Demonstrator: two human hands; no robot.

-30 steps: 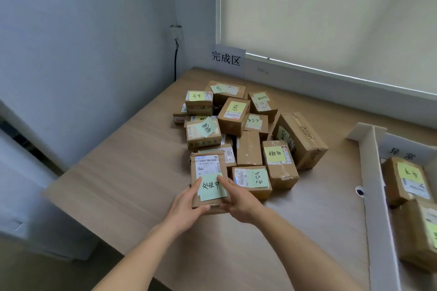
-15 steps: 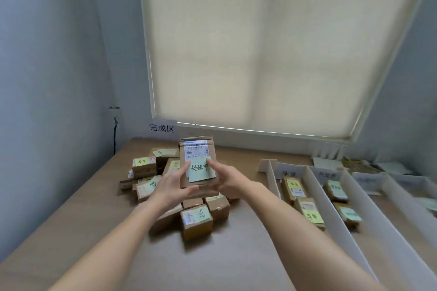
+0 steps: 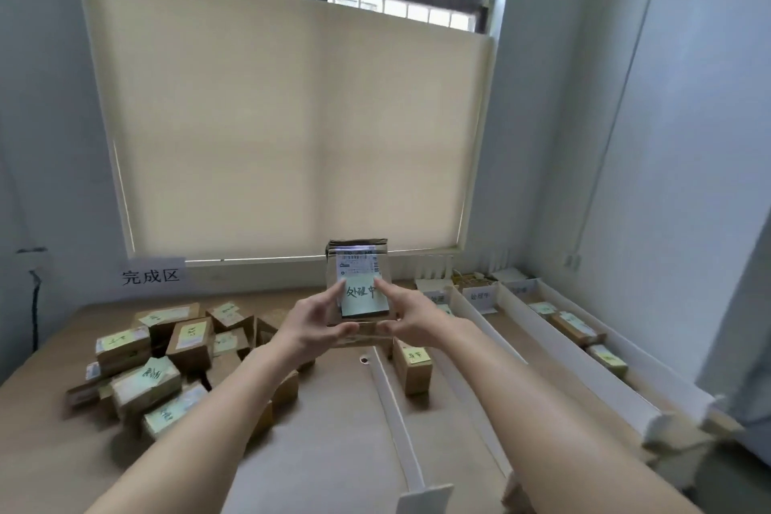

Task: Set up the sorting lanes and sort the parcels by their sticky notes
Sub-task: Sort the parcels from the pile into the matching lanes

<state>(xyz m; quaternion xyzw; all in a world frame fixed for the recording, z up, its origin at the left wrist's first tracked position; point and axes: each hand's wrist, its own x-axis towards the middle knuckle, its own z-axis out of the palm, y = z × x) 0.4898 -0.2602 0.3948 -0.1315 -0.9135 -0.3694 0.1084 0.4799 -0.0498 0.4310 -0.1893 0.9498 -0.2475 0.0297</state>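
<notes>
Wooden worktop (image 3: 333, 451) carries the unsorted pile left of the white lane dividers (image 3: 394, 409), while both hands' fingers (image 3: 340, 292) grasp a raised parcel (image 3: 359, 263), apparently to read its sticky note (image 3: 362, 298).

Left hand (image 3: 311, 323) and right hand (image 3: 411, 319) hold a parcel (image 3: 359, 263) upright above the table (image 3: 333, 430).

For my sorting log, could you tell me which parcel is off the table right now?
The parcel held up between both hands, sticky note facing the camera.
</notes>
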